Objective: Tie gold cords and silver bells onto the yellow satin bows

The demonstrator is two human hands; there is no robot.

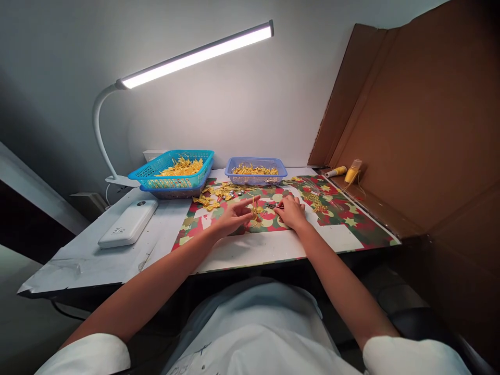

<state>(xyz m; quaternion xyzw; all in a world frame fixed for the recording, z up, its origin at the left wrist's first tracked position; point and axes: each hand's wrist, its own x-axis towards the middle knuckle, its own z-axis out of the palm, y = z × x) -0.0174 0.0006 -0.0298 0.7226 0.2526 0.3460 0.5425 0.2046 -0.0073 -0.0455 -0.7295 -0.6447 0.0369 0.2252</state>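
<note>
My left hand (236, 216) is over the patterned sheet, its fingers stretched forward with a thin yellow cord (254, 208) looped about the fingertips. To its right, my right hand (292, 211) has its fingers closed on a slim dark metal tool (272, 206), whose tips point left toward the cord; whether it is tweezers or small scissors I cannot tell. Yellow ribbon-like pieces (209, 202) lie beyond my left hand, beside a few small shiny silver bits (232, 194). A tangle of yellow cord (315, 202) rests right of my right hand.
At the back are a turquoise basket (172, 182) of yellow pieces, stacked on another, and a purple basket (255, 179). A white power bank (128, 224) lies left, under a lit lamp (199, 54). Yellow thread spools (352, 171) stand by the cardboard wall (422, 114) at right.
</note>
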